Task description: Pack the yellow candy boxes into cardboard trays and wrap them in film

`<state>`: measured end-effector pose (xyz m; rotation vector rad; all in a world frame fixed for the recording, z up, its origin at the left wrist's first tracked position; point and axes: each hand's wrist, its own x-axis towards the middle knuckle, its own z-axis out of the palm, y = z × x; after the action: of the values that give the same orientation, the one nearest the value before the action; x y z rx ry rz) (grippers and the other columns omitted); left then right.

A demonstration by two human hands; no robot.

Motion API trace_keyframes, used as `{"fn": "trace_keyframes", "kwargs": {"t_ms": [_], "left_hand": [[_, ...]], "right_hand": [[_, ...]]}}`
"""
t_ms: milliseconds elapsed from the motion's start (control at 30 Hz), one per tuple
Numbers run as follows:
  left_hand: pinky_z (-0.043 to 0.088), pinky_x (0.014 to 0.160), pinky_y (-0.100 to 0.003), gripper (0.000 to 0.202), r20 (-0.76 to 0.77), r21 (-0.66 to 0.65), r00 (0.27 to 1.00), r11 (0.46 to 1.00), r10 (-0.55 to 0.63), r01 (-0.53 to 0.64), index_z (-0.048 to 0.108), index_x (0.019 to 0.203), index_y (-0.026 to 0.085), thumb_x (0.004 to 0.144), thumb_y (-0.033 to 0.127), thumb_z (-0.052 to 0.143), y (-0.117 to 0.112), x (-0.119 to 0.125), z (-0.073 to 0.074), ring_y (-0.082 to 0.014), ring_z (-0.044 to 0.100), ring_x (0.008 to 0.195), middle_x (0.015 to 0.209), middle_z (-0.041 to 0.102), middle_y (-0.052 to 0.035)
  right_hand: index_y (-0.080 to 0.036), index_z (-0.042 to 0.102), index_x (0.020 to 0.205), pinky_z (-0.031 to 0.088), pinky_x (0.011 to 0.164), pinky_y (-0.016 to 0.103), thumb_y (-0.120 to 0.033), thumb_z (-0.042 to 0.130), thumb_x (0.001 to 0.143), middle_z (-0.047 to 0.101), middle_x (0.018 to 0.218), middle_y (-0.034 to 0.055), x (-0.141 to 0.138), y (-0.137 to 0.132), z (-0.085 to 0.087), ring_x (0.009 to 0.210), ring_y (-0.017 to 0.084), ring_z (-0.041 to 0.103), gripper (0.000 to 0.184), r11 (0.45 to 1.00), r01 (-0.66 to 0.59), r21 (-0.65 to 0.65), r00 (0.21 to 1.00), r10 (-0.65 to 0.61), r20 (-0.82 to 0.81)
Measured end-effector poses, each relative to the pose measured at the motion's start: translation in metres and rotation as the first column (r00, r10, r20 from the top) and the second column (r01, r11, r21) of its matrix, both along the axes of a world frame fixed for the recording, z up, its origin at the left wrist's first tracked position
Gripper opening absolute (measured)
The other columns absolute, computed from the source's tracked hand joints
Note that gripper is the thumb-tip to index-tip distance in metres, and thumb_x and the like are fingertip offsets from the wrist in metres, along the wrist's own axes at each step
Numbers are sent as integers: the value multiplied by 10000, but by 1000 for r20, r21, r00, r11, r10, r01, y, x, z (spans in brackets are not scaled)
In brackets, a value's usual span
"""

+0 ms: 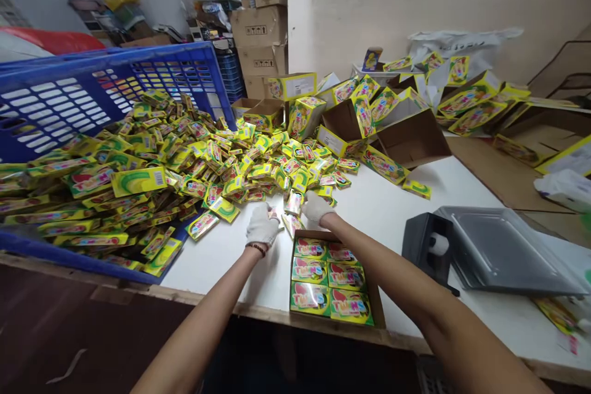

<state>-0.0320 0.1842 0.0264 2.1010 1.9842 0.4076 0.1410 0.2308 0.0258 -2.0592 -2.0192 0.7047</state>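
Head view — left hand [262, 226] and right hand [317, 207], grip unclear, over white table [221, 271] — cartons [259, 28] stacked behind.

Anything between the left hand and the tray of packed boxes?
Yes: a loose packet lies just past the left hand, beside the far corner of the tray, so it sits in that path.

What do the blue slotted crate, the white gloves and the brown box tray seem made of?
The blue slotted crate looks like moulded plastic: glossy, with an even cast grid. The white knit gloves look like matte, fuzzy cotton, probably. The brown box tray looks like matte cardboard, with folded edges.
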Motion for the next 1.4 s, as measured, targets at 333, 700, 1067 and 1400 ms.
{"fn": "trace_keyframes", "kwargs": {"t_ms": [333,700,1067,1400], "left_hand": [[394,961,-510,516,-156,-180,976,976,-154,125,603,1117,206,738,558,608,32,-16,-34,-351,537,1151,1168,604,-159],[389,1004,-440,479,-54,-172,932,923,-358,345,597,1086,232,630,84,604,11,-72,-30,-270,565,1092,1127,632,-90],[508,913,-376,550,504,-97,849,965,-162,242,440,1275,184,796,395,606,-68,-49,-25,-222,610,1048,1181,616,-83],[533,854,-334,516,559,27,763,927,-323,373,508,1215,189,741,304,675,-93,-8,10,-197,611,960,1089,618,-58]], "right_hand": [[-168,495,1221,522,697,286,-249,596,785,660,1039,123,-20,44,-31,844,205,651,455,969,224,-102,927,-244,-284],[-161,454,1289,547,610,232,-226,469,845,650,905,55,32,-5,8,709,130,645,450,945,181,-274,701,-319,-638],[-221,519,1085,548,601,304,-322,567,795,587,879,22,35,-165,1,754,183,624,311,935,227,-271,724,-349,-596],[-188,725,928,426,877,329,-255,574,877,667,961,75,26,-173,-19,957,207,583,173,953,-297,-56,950,289,-121]]}}
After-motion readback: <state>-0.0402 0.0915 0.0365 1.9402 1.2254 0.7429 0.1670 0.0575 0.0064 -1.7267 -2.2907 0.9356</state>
